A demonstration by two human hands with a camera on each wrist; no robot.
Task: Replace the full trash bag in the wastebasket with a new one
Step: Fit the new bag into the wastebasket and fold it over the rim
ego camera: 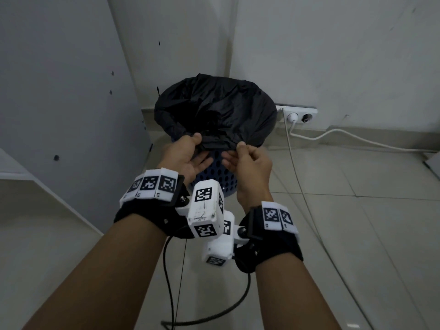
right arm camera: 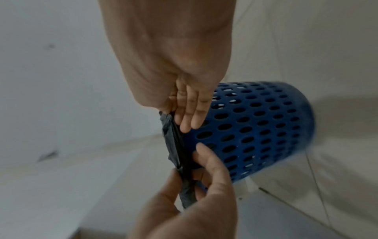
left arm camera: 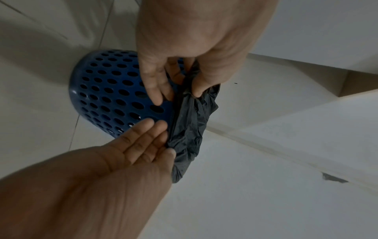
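Head view shows us the blue perforated wastebasket (ego camera: 215, 173) standing on the tiled floor (ego camera: 357, 222) in a corner where two pale walls meet. A black trash bag (ego camera: 214, 108) lines it and drapes over its rim. Just beside the basket on the right, a white power strip (ego camera: 297, 114) lies against the wall with a plug in it, and its white cable (ego camera: 345, 134) runs along the floor toward the right edge. A thinner cord drops across the tiles near our right forearm. A grey panel (ego camera: 59, 91) stands close on the left.

Our left hand (ego camera: 184, 156) pinches the near edge of the bag between thumb and fingers; its other fingers lie straight against the basket wall. Our right hand (ego camera: 247, 160) has its grip clamped on the same bag edge, just beside the left, thumb on top.

We cannot see inside the bag: its folds hide what it holds. Our hands and the wrist cameras cover the basket's near side and base. The right wrist view is blurred at the basket's far side.

Open floor lies to the right and toward us, crossed by cords. The walls and panel close off the back and left.
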